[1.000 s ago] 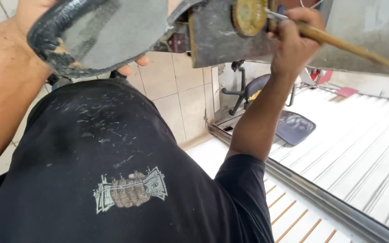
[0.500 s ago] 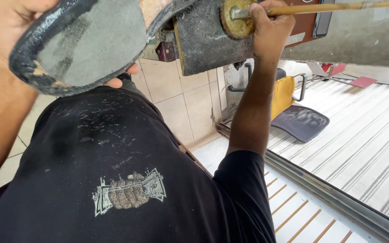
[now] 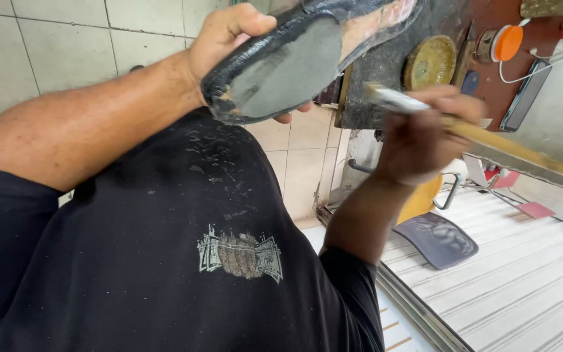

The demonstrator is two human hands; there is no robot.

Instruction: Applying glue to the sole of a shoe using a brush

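At the top centre of the frame our left hand (image 3: 226, 32) grips the upturned shoe sole (image 3: 288, 65) while our right hand (image 3: 418, 137) clasps a brush (image 3: 464, 130), so we judge gluing is underway, bristles due on the sole.

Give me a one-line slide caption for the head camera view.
Left hand holds a black shoe with a grey sole upturned while the right hand grips a wooden-handled brush beside it.

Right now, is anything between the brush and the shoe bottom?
Nothing visible: only open air lies between the brush in the right hand and the shoe sole, held by the left hand.
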